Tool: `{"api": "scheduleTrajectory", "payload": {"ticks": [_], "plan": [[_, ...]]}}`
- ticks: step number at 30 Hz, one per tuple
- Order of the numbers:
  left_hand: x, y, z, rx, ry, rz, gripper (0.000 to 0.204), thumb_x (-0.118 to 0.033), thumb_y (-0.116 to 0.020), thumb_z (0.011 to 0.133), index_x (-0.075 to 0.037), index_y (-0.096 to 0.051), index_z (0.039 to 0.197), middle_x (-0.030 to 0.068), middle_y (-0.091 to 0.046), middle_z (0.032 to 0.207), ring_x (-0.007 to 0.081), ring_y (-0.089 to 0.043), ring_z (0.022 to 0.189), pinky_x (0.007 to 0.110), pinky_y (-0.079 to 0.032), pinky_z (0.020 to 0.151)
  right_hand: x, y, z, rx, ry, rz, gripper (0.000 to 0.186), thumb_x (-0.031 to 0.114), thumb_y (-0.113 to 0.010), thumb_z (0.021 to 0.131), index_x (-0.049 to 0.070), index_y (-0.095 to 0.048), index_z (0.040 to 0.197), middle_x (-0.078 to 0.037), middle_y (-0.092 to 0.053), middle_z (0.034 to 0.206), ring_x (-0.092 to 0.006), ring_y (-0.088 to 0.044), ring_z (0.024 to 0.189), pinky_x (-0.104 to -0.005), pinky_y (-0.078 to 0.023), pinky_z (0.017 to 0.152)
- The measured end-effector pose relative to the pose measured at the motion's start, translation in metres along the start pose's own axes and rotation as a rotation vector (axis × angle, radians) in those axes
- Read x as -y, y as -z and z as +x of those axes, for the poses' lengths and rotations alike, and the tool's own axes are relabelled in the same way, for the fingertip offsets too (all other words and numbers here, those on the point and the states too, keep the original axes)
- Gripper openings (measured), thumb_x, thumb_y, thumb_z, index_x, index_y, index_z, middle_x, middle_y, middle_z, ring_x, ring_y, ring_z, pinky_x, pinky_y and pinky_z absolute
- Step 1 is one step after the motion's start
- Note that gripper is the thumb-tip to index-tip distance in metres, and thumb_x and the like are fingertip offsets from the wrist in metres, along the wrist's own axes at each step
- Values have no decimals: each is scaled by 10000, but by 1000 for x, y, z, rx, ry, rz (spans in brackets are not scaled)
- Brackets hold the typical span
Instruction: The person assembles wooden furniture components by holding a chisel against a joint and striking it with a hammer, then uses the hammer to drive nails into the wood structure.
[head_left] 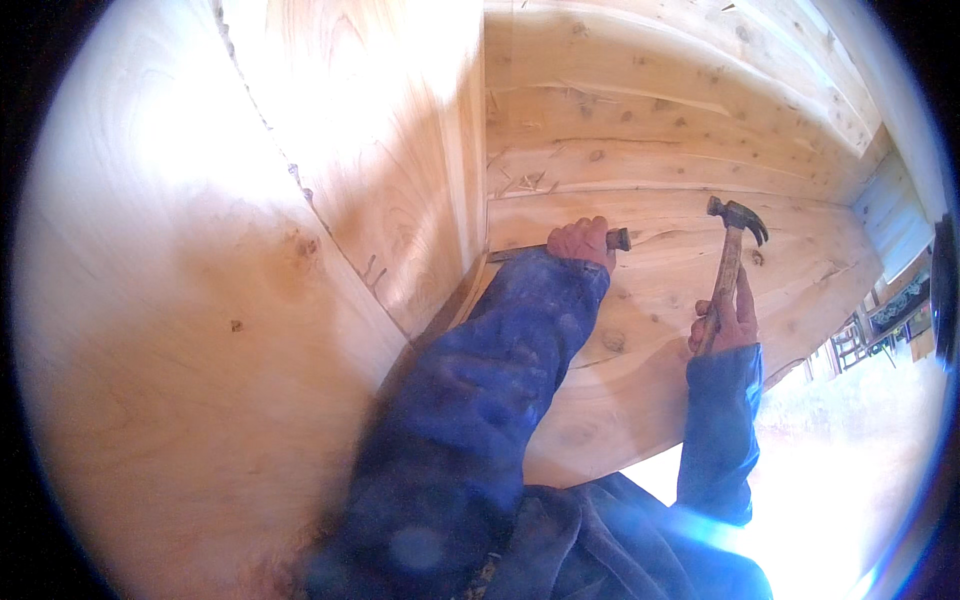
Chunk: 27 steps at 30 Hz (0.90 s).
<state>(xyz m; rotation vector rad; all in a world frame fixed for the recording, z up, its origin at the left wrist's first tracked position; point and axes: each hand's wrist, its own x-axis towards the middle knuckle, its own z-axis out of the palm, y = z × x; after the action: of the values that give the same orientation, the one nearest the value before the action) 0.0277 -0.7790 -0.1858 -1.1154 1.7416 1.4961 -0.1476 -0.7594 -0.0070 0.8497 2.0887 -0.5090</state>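
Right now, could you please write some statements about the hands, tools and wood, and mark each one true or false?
1. The right hand holds a hammer. True.
2. The left hand is empty. False: it grips a chisel-like tool.
3. The hammer's head touches that tool. False: there is a gap between them.
4. Both sleeves are blue. True.
5. The hammer's claw points to the picture's left. False: it points right.
6. Knots show in the boards. True.

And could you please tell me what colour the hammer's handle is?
The handle is light brown, as the head view shows.
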Motion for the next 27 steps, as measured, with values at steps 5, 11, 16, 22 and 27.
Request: {"api": "scheduleTrajectory", "payload": {"ticks": [5,11,16,22,27], "plan": [[7,0,1,47,54,72,257,-266,-714,798,-106,-621,976,151,-674,940,357,-677,893,488,-522,762,-17,-28,-17,243,-134,-382,597,83,-525,973,204,-370,1537,-65,-577,660,-129,-496,444,-294,-395,372],[4,0,1,90,81,102,282,-286,-704,815,-109,-616,1016,152,-677,970,353,-680,922,486,-524,778,-21,11,10,140,22,-65,534,151,-558,999,194,-417,1512,-50,-582,684,-120,-503,451,-278,-402,381],[2,-3,2,115,76,118,266,-309,-673,850,-110,-622,1019,145,-681,948,353,-683,927,487,-530,791,-31,-25,-22,238,-123,-524,550,150,-522,999,177,-382,1530,-71,-610,818,-119,-541,517,-277,-448,418],[1,18,5,273,83,94,257,-299,-625,880,-102,-634,1044,156,-685,905,354,-694,889,503,-536,775,-41,-7,-2,282,-77,-461,562,161,-521,999,226,-378,1538,-43,-574,688,-116,-521,493,-279,-436,415],[6,17,-3,203,32,117,270,-301,-633,861,-103,-634,1045,149,-685,883,372,-691,852,509,-535,762,-33,-4,-4,275,-94,-377,556,176,-530,997,218,-387,1533,-43,-560,646,-119,-503,451,-281,-430,402]]}}
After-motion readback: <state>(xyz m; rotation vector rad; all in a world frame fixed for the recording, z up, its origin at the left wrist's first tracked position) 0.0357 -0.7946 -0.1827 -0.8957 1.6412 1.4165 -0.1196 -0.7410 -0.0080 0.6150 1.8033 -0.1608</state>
